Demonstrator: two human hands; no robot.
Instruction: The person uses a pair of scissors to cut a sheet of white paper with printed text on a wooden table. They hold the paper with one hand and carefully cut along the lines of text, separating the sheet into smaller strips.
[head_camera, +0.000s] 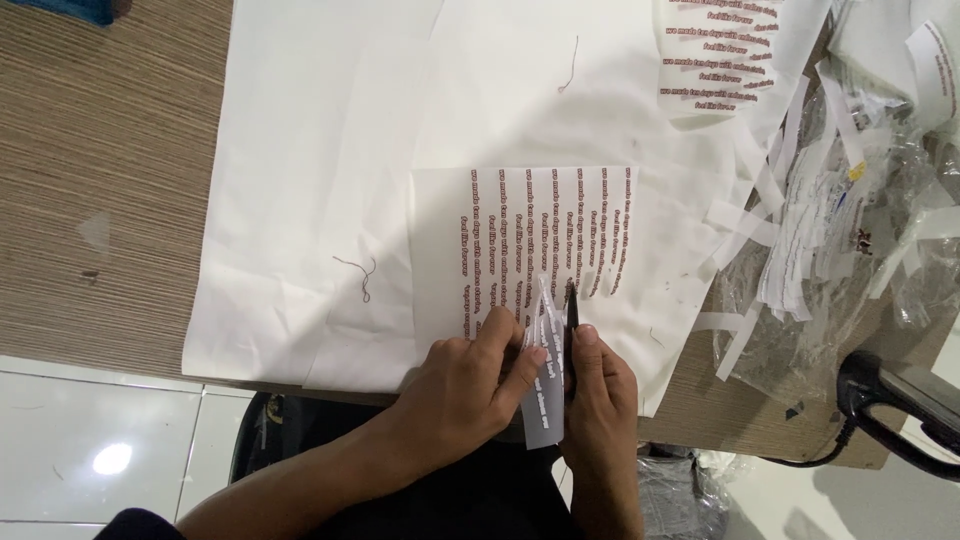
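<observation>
A white sheet printed with rows of dark red lettering (520, 230) lies on a larger white cloth (330, 180). My left hand (465, 390) pinches a narrow cut strip of that sheet (545, 345), lifting it at the near edge. My right hand (600, 400) grips dark scissors (571, 320) whose blades point away from me into the sheet, right beside the strip. Both hands touch at the sheet's near edge, over the table's front edge.
A wooden table (100, 180) carries the cloth. A second printed sheet (720, 50) lies at the far right. Several cut paper strips and clear plastic (820, 220) pile at the right. A black tool with a cord (890, 400) sits at the right front. White floor tiles (100, 450) below.
</observation>
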